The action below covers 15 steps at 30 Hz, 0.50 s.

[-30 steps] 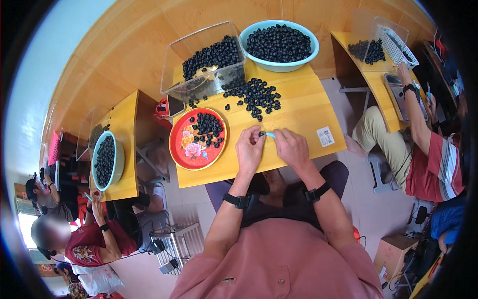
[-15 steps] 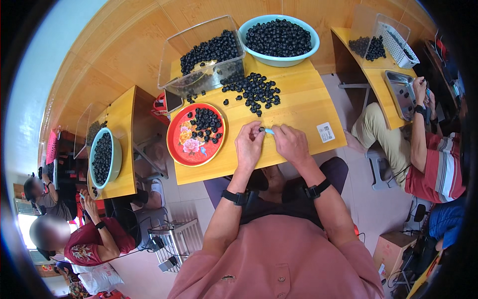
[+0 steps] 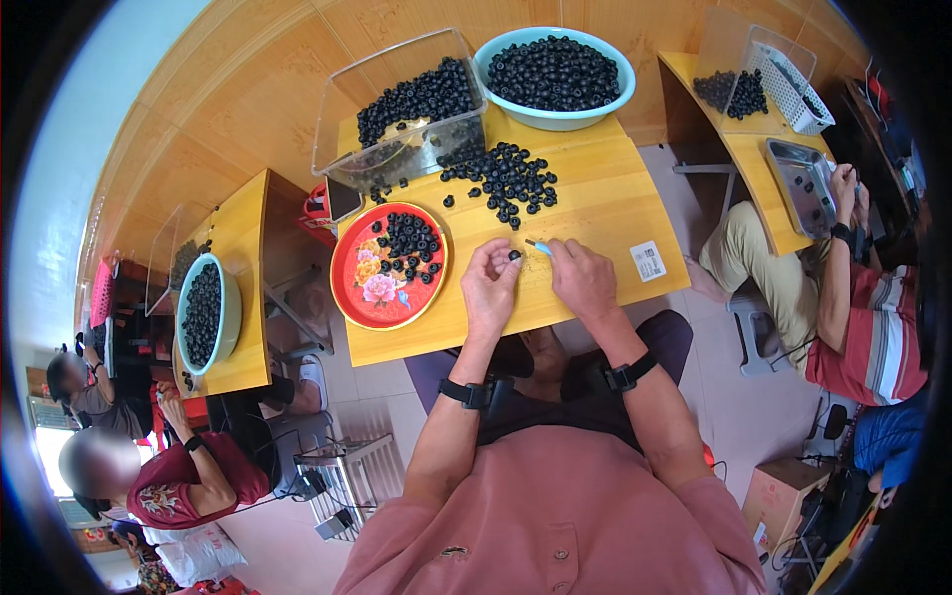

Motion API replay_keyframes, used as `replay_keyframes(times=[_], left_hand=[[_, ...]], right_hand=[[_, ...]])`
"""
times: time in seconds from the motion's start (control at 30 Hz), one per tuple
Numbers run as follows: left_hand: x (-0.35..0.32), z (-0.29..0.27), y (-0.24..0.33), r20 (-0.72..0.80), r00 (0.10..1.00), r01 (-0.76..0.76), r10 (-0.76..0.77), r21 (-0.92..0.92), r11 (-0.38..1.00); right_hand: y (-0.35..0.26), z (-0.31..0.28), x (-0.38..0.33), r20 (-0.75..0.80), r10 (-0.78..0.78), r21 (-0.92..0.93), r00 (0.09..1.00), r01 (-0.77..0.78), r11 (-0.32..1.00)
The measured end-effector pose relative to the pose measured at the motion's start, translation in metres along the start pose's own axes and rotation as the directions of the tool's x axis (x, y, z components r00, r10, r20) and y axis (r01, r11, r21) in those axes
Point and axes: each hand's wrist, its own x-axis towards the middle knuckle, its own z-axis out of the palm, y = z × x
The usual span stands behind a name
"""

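Observation:
Over the near part of my yellow table, my left hand (image 3: 488,283) pinches one small round black piece (image 3: 514,256) at its fingertips. Just to the right, my right hand (image 3: 582,281) is closed around a small tool with a light-blue handle (image 3: 542,248); its thin dark tip points toward the left hand, apart from the black piece. A red round tray (image 3: 347,278) with a flower print lies left of my hands and holds several similar black pieces. Beyond my hands, a loose pile of black pieces (image 3: 516,178) is spread on the table.
At the table's back stand a clear plastic bin (image 3: 327,129) and a light-blue basin (image 3: 631,84), both heaped with black pieces. A white label (image 3: 649,262) is stuck at the right. Co-workers sit at tables on both sides; a metal rack (image 3: 342,486) stands on the floor at left.
My hands have drawn apart slightly; the tool's tip, earlier at the black piece, is now clear of it. The co-worker on the right has shifted their hands a little.

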Motion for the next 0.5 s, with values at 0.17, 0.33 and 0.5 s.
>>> replay_keyframes(times=[0.17,0.33,0.5], left_hand=[[-0.0001,-0.001,0.0038,0.007,0.993,-0.121,0.121,0.142,0.982],[-0.0012,-0.0023,0.0054,0.011,0.993,-0.116,0.115,0.166,0.979],[-0.0023,-0.0008,0.005,-0.03,0.985,-0.165,0.17,0.126,0.978]], right_hand=[[-0.0004,0.0007,-0.0005,0.021,-0.019,-0.013,1.0,0.02,1.0],[-0.0002,0.0016,-0.0006,-0.001,-0.026,-0.01,1.0,0.026,1.0],[-0.0011,-0.0002,0.0001,-0.023,-0.032,0.018,0.999,0.032,0.999]])
